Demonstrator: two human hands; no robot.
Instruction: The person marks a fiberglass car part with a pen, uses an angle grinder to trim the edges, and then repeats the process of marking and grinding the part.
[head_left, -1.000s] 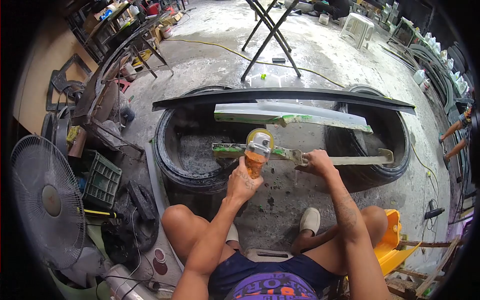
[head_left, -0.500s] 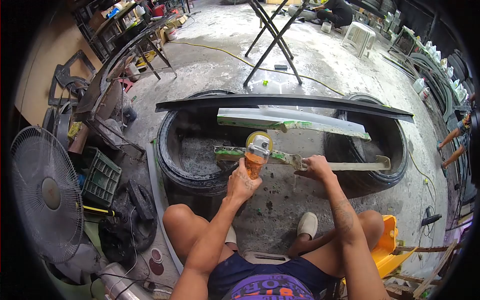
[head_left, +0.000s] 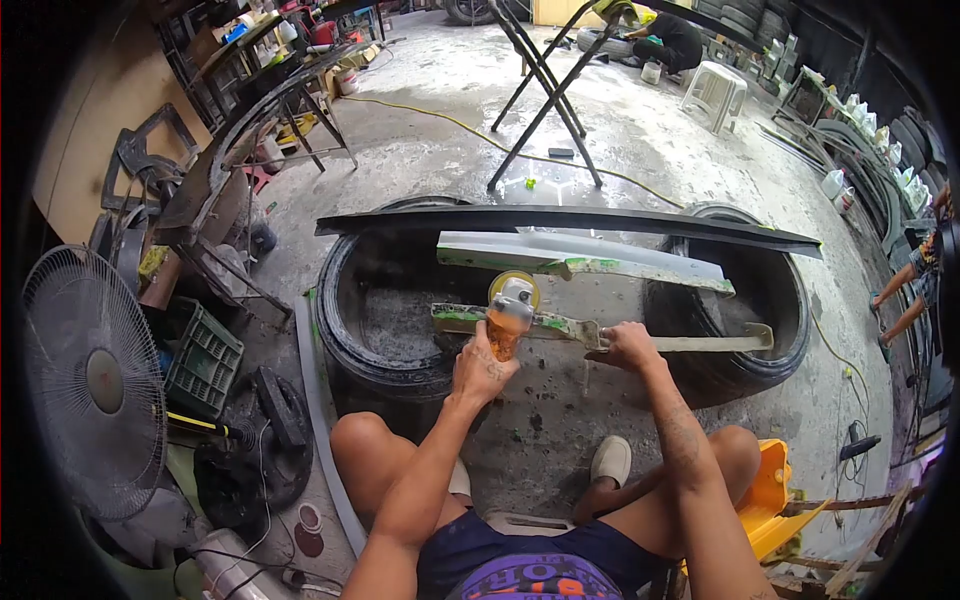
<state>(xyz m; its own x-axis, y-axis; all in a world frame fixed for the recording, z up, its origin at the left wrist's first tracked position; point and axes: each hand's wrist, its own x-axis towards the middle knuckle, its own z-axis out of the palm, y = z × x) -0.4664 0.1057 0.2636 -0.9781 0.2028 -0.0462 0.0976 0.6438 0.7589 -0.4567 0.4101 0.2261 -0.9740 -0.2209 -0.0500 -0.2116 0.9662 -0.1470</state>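
Pretty busy shop: scuffed concrete floor (head_left: 420, 140), a big fan (head_left: 103, 380) off to the left, a white stool (head_left: 714, 97) further back. The left tire (head_left: 340, 350) and right tire (head_left: 780, 370) lie side by side, and the strip (head_left: 562, 325) bridges them, long axis running left to right, crosswise to the forearms. It's straight out in front of both hands. The right hand (head_left: 629, 348) is the nearer one, actually on it, fingers curled round it by the tab near its middle. The left hand (head_left: 484, 372) is wrapped around the grinder (head_left: 508, 330) on the near side, with the disc (head_left: 512, 276) over the strip's left half and poking past the far edge (can't tell from this angle if it's touching). Beyond that, a white panel (head_left: 600, 257) and some black trim (head_left: 570, 220) lie roughly parallel across the tires.
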